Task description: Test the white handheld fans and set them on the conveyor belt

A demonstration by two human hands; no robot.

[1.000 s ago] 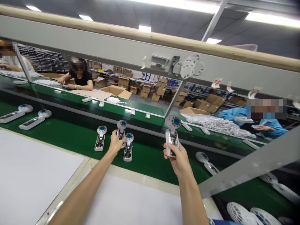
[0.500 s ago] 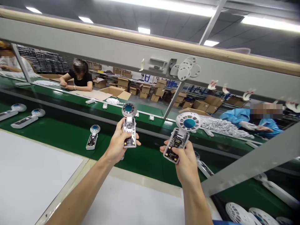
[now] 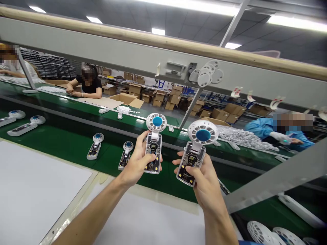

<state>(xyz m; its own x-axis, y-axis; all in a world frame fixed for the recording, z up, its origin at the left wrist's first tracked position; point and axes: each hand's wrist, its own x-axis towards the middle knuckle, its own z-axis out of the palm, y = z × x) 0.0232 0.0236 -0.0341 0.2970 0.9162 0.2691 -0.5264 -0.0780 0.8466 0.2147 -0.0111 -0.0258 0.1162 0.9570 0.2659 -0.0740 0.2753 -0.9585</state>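
Note:
My left hand [image 3: 139, 161] is closed around a handheld fan [image 3: 153, 146] with a round slotted white head, a blue centre and a clear handle showing a dark circuit board. My right hand [image 3: 204, 177] grips a second handheld fan [image 3: 191, 160] of the same kind, its thumb pressed on the board. Both fans are held upright, faces toward me, side by side and apart, above the green conveyor belt [image 3: 109, 149]. Behind my left hand another fan [image 3: 125, 156] lies on the belt, and one more fan [image 3: 95, 146] lies farther left.
White work surfaces [image 3: 38, 190] lie in front of me. A slanted metal post [image 3: 268, 180] stands at right, near several white fan parts [image 3: 260, 233]. Across the belt, co-workers sit by piles of white parts [image 3: 240, 137]. A grey rail [image 3: 114, 44] crosses above.
My left hand has moved right and nearer with its fan, bringing it closer to the right one. The right fan has shifted slightly down. Fans on the belt have moved left.

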